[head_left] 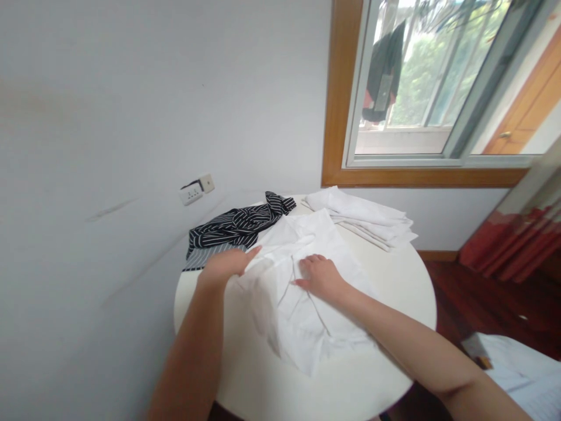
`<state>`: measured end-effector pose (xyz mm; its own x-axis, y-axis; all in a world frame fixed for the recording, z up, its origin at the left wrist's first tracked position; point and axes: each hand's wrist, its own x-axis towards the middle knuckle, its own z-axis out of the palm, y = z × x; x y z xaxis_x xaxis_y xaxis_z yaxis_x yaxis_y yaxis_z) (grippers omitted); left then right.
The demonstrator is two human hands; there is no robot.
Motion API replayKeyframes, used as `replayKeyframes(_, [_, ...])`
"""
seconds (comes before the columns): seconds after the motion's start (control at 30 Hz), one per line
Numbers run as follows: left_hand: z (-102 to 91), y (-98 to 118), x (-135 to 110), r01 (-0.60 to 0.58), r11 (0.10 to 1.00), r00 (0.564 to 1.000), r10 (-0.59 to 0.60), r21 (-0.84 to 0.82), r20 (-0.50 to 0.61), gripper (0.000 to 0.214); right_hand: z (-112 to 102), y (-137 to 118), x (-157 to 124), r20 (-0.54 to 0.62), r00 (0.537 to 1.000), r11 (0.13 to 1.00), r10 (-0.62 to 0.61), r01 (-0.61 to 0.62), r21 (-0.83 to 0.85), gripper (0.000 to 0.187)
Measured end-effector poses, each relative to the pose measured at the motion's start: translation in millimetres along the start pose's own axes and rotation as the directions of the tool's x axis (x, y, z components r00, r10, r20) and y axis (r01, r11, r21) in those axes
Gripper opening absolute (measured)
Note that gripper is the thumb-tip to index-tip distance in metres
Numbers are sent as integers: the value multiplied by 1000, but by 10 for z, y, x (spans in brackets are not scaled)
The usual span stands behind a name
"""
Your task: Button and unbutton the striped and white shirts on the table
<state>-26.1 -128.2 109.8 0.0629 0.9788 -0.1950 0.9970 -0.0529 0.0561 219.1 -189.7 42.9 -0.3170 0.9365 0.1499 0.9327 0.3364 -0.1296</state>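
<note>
A white cloth garment (pixel 284 316) lies spread and creased over the middle of a round white table (pixel 394 292). My left hand (pixel 223 266) is closed at its left edge, with the fingers curled and a pinch of the fabric seemingly between them. Below that hand the cloth is raised and smeared by motion. My right hand (pixel 322 278) rests on the garment's middle, its fingers apart and pressing lightly on the creases. What kind of garment it is I cannot make out.
Behind my left hand lies a crumpled black-and-white striped garment (pixel 236 225). A stack of folded white cloths (pixel 363 213) sits at the table's back right. The wall with a socket (pixel 191 193) borders the left, a window (pixel 412 82) the back right. White material (pixel 517 362) shows at lower right.
</note>
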Motion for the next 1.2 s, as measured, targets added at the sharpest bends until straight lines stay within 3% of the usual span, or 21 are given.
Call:
replayKeyframes(0.07, [-8,77,-10,132,990,990,-130,38,-54,68,28,-28,-9,16,1000,1000,-4,4,-2,57])
replayKeyframes(0.13, [1,200,-23,145,987,968,-127,66,-216,61,37,-34,-16,40,999,1000,-8,9,-12,57])
replayKeyframes(0.23, [113,426,22,-96,991,894,127,93,-430,49,20,-30,-29,67,997,998,-48,50,-38,51])
replayKeyframes(0.3, [275,561,114,-292,946,798,321,139,-510,43,9,-34,-36,72,993,994,-90,94,-56,46])
replayKeyframes(0.37, [477,653,233,-356,912,739,408,204,-536,49,18,-44,-37,75,991,991,-109,115,-72,40])
replayKeyframes(0.53, [811,700,466,-360,910,768,413,203,-490,47,47,-12,-22,96,992,992,-82,91,-92,33])
replayKeyframes(0.67, [735,677,494,-328,929,811,371,173,-452,35,-136,171,-28,131,991,995,-2,16,-102,34])
replayKeyframes(0.77, [586,678,413,-287,947,845,320,143,-429,36,-389,387,-17,82,991,986,101,-89,-139,33])
replayKeyframes(0.97, [319,758,-79,-350,904,820,423,247,-385,43,-805,755,42,-71,970,949,233,-243,-199,37])
replayKeyframes(1.2, [253,822,-790,-491,771,823,563,406,-73,30,-1007,957,121,-182,933,902,310,-349,-255,38])
